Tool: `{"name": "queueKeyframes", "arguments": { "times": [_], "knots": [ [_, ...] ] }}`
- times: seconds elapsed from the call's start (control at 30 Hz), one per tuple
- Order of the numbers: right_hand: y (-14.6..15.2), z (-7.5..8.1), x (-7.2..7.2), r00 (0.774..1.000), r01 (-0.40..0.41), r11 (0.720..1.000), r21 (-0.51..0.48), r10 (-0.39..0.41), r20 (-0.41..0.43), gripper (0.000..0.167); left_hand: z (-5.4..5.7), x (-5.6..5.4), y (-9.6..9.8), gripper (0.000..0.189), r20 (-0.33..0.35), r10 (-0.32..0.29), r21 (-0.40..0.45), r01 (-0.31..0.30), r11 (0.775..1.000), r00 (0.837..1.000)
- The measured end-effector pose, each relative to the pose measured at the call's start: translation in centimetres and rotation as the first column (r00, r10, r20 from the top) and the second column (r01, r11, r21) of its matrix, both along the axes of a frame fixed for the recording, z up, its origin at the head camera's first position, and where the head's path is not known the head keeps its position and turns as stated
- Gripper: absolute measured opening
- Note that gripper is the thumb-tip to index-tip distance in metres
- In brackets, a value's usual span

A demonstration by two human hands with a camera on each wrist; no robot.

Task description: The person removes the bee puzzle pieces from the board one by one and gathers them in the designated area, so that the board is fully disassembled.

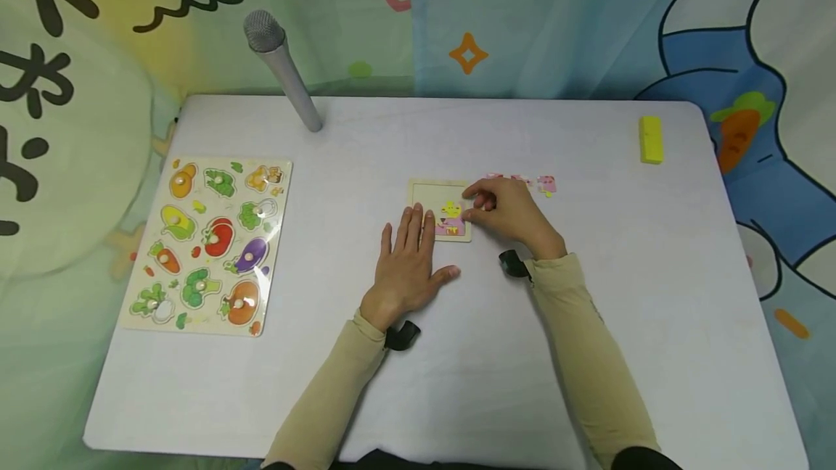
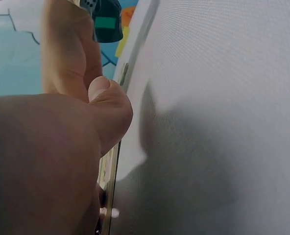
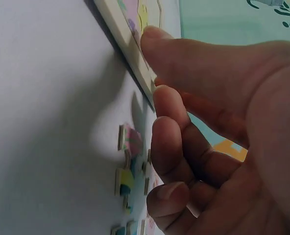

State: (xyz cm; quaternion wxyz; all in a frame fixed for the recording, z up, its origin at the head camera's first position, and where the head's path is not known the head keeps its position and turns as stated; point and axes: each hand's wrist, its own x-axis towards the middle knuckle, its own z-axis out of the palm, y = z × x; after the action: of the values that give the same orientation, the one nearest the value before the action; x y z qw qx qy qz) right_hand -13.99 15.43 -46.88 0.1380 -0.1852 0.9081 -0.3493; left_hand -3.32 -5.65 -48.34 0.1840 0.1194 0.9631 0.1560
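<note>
A small square jigsaw board point(image 1: 472, 235) with a pale frame lies in the middle of the white table. Some pink and yellow pieces point(image 1: 451, 220) fill its lower right part. My left hand point(image 1: 406, 267) lies flat, its straight fingers over the board's lower left and its thumb spread on the table side. My right hand point(image 1: 512, 212) is at the board's right edge. In the right wrist view its thumb point(image 3: 157, 44) touches the pieces, while the index fingertip is hidden behind it. The other fingers are bent. I cannot tell whether a piece sits between thumb and index finger.
Loose jigsaw pieces point(image 1: 547, 184) lie just beyond my right hand. A vegetable peg puzzle point(image 1: 196, 252) lies at the left of the table point(image 1: 366, 397). A grey microphone point(image 1: 290, 78) stands at the back, and a yellow block point(image 1: 650, 140) sits back right.
</note>
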Motion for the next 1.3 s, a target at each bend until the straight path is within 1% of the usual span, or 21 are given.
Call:
{"name": "queueKeyframes", "arguments": {
  "times": [0.27, 0.43, 0.67, 1.1, 1.3],
  "knots": [
    [-0.49, 0.12, 0.01, 1.0, -0.013, 0.999, 0.03, 0.012, 0.019, 0.026, 0.15, 0.04, 0.02, 0.101, 0.007, -0.003, -0.02, 0.003, 1.0, 1.0],
    [-0.56, 0.13, -0.07, 0.999, -0.011, 0.999, 0.039, 0.009, 0.044, 0.026, 0.09, 0.04, 0.06, 0.101, 0.007, -0.005, -0.026, 0.005, 1.0, 1.0],
    [-0.59, 0.22, -0.05, 0.998, -0.008, 1.0, 0.016, 0.007, 0.063, 0.027, -0.05, 0.04, 0.1, 0.102, 0.005, -0.003, -0.027, 0.004, 1.0, 1.0],
    [-0.6, -0.02, 0.17, 1.0, -0.017, 1.0, -0.02, 0.017, 0.025, 0.024, -0.2, 0.02, 0.11, 0.102, -0.005, 0.005, -0.003, -0.005, 1.0, 1.0],
    [-0.65, 0.03, 0.36, 1.0, -0.014, 0.999, -0.045, 0.015, 0.027, 0.021, -0.21, 0.05, 0.06, 0.102, -0.01, 0.007, 0.005, -0.007, 1.0, 1.0]
  ]
}}
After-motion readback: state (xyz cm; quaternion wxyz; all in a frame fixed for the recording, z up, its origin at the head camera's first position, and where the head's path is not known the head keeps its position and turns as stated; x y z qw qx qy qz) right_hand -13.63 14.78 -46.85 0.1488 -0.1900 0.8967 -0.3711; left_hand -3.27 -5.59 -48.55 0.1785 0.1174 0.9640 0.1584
